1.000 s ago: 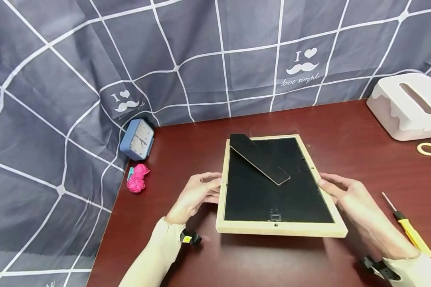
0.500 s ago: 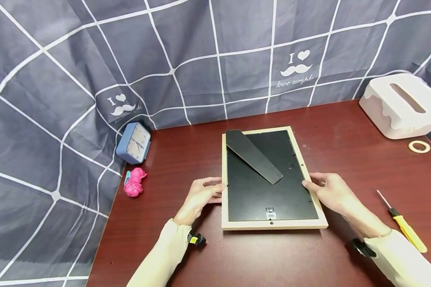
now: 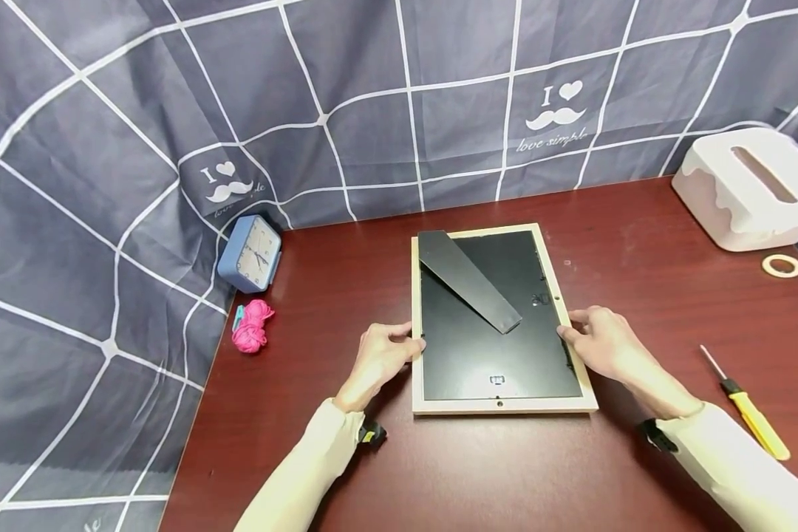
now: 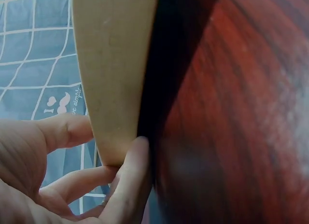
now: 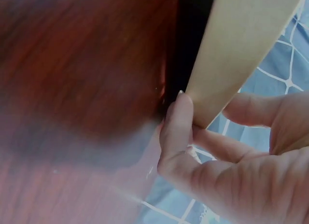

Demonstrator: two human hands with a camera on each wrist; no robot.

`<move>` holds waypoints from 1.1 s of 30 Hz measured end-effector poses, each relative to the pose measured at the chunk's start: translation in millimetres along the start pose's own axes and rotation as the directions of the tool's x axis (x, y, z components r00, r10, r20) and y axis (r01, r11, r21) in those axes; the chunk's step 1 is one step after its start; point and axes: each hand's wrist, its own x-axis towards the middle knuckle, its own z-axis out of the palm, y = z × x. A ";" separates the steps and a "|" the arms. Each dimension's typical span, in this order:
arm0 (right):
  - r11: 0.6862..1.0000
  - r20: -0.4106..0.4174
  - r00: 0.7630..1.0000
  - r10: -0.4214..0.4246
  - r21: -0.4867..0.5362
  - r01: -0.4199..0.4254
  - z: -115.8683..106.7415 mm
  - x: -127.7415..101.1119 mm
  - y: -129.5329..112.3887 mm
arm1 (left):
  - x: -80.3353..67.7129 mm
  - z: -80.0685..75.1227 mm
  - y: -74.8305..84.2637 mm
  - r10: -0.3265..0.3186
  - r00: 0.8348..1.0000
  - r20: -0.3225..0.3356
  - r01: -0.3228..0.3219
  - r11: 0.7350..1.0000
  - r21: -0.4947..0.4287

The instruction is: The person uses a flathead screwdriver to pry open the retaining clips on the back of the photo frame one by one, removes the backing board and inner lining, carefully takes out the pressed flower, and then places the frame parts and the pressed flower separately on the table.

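A picture frame (image 3: 499,406) with a pale wooden border lies back side up in the middle of the head view, close over the table. Its black backing board (image 3: 465,362) carries a black stand leg (image 3: 468,281) slanting across the upper half. My left hand (image 3: 379,360) grips the left edge, thumb on top. In the left wrist view a finger curls beneath the frame's side (image 4: 113,79). My right hand (image 3: 608,346) holds the right edge likewise; the right wrist view shows fingertips (image 5: 181,105) at the underside, beside a dark shadow strip.
On the dark red table (image 3: 505,473), a yellow-handled screwdriver (image 3: 754,417) lies right of my right hand. A white tissue box (image 3: 748,196) and a pale ring (image 3: 781,266) are at the far right. A blue clock (image 3: 249,253) and pink yarn (image 3: 253,325) stand at left, before a grey curtain (image 3: 366,81).
The frame, held in both hands, has tipped from a slant to nearly level and come down toward the table. Its near edge now sits farther back in view, and the right hand has shifted inward.
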 end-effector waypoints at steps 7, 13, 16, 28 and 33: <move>1.000 -0.027 1.000 -0.002 -0.005 0.002 -0.3 4.2 2.6 | 19.4 7.8 -17.6 0.163 0.986 -0.014 -0.158 0.971 0.180; 1.000 -0.013 1.000 -0.005 -0.005 0.005 -0.2 7.3 4.5 | 24.5 9.7 -14.9 0.124 0.992 -0.018 -0.117 0.971 0.210; 1.000 0.001 1.000 -0.009 -0.004 0.009 -2.0 7.5 6.6 | 29.0 11.5 -20.1 0.113 0.993 -0.017 -0.107 0.967 0.230; 0.998 -0.132 0.990 -0.057 0.012 0.059 -10.1 -20.6 18.4 | 3.5 3.8 2.0 0.111 0.992 0.053 -0.121 0.963 0.243; 0.993 -0.329 0.937 -0.116 -0.042 0.109 -18.7 -45.0 31.1 | 0.7 1.8 -0.7 0.101 0.993 0.056 -0.111 0.965 0.236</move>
